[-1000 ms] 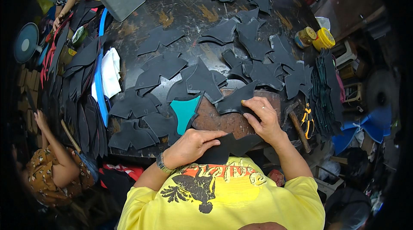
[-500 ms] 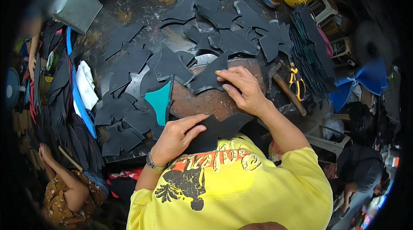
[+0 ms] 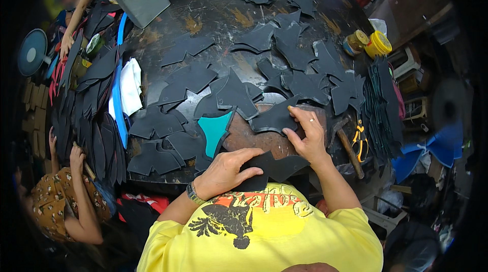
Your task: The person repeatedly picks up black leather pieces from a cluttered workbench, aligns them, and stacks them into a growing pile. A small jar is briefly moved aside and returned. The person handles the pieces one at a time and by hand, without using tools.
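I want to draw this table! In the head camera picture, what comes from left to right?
Round fan → blue strip → teal piece → right hand → hammer → yellow-lidded jar.

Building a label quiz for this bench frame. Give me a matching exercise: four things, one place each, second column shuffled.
Things:
1. left hand
2. right hand
3. teal piece
4. yellow-lidded jar

Places:
A. far right of the bench, beside another jar
B. flat on a black cut piece at the bench's near edge
C. among black pieces, left of the brown board
D. on a black piece over the brown board

Pairs: 1-B, 2-D, 3-C, 4-A
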A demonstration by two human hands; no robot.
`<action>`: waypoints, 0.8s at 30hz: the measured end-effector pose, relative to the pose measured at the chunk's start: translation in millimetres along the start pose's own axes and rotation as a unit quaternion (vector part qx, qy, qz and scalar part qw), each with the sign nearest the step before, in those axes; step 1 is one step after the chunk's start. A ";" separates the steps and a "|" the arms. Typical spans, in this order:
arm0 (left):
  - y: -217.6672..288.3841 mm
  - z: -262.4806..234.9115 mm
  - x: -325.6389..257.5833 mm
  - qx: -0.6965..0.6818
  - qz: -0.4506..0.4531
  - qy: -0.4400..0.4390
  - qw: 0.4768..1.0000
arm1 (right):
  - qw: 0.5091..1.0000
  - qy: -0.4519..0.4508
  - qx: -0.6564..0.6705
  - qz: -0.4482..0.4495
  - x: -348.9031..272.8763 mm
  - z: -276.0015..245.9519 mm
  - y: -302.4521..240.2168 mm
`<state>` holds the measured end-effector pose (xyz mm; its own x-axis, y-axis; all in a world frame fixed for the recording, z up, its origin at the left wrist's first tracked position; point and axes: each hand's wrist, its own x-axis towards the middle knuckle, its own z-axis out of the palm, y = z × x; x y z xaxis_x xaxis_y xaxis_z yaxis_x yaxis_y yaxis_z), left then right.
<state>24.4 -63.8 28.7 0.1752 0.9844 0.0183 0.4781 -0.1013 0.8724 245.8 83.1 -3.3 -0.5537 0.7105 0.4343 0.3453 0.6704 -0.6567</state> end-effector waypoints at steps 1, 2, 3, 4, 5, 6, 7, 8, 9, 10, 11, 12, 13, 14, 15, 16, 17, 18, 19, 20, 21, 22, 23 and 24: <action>-1.9 -0.2 -0.1 -0.009 -0.005 0.003 1.000 | 1.000 -0.006 -0.021 -0.015 0.6 0.4 1.4; -3.9 0.0 0.4 -0.007 0.000 0.009 1.000 | 0.999 -0.013 -0.043 -0.029 0.9 0.6 2.4; -6.2 0.6 1.5 -0.004 0.002 0.013 1.000 | 0.999 -0.020 -0.042 -0.021 0.7 0.8 3.1; -8.1 1.1 2.1 0.005 -0.004 0.010 1.000 | 0.998 -0.025 -0.050 -0.023 0.8 1.0 3.7; -9.8 1.4 2.3 0.002 0.005 0.016 1.000 | 0.998 -0.028 -0.057 -0.026 0.4 1.3 4.1; -11.1 1.9 2.5 0.004 0.006 0.015 1.000 | 0.997 -0.031 -0.063 -0.029 0.2 1.6 4.4; -12.4 2.0 2.9 0.010 0.005 0.013 1.000 | 0.997 -0.033 -0.070 -0.029 -0.3 2.0 4.5; -13.7 1.9 3.7 0.007 0.009 0.015 1.000 | 0.996 -0.036 -0.077 -0.029 -0.6 2.5 4.7; -15.0 1.7 4.8 0.009 0.012 0.014 1.000 | 0.995 -0.037 -0.083 -0.028 -1.0 3.1 4.9; -16.2 1.1 5.5 0.010 0.014 0.013 1.000 | 0.995 -0.040 -0.083 -0.026 -1.3 3.8 5.3; -17.3 0.3 6.1 0.005 0.015 0.008 1.000 | 0.995 -0.042 -0.083 -0.023 -1.5 4.4 5.9; -18.4 -0.4 6.8 0.000 0.016 0.004 1.000 | 0.995 -0.042 -0.084 -0.013 -1.8 5.1 6.5; -19.6 -1.0 7.7 -0.005 0.018 -0.002 1.000 | 0.997 -0.039 -0.073 -0.008 -1.9 5.9 7.4; -20.6 -1.6 8.6 -0.005 0.021 -0.005 1.000 | 0.998 -0.032 -0.062 0.004 -2.0 6.4 8.2; -21.9 -2.2 9.3 -0.005 0.023 -0.009 1.000 | 0.998 -0.025 -0.050 0.006 -2.0 7.2 9.4; -22.2 -2.9 9.8 -0.004 0.026 -0.013 1.000 | 0.998 -0.025 -0.064 0.006 -2.0 7.1 10.1; -23.6 -3.6 10.4 -0.009 0.028 -0.017 0.999 | 0.997 -0.024 -0.076 -0.004 -1.8 7.4 11.2; -24.5 -4.4 10.7 -0.014 0.029 -0.021 0.999 | 0.997 -0.021 -0.079 -0.004 -1.7 7.1 11.6; -25.5 -5.2 11.1 -0.016 0.030 -0.028 0.999 | 0.996 -0.025 -0.090 -0.012 -1.4 7.1 12.0; -26.6 -6.1 11.5 -0.025 0.029 -0.032 0.999 | 0.995 -0.026 -0.092 -0.010 -1.2 6.8 12.0; -27.7 -6.8 11.9 -0.032 0.026 -0.038 0.998 | 0.995 -0.027 -0.094 -0.007 -1.0 6.4 11.6; -29.0 -7.1 12.3 -0.036 0.021 -0.047 0.998 | 0.995 -0.029 -0.097 -0.008 -0.9 6.2 11.2; -29.6 -7.1 12.8 -0.044 0.027 -0.044 0.998 | 0.995 -0.031 -0.099 -0.008 -0.8 5.6 10.2; -30.6 -6.6 13.2 -0.049 0.031 -0.043 0.997 | 0.995 -0.033 -0.093 -0.002 -0.8 5.4 9.5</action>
<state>6.4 -46.7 5.5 0.2773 0.9601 0.0361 0.3788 -0.1438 0.9143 245.4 87.8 -13.3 -0.6015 0.6964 0.3914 0.4743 0.7056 -0.5265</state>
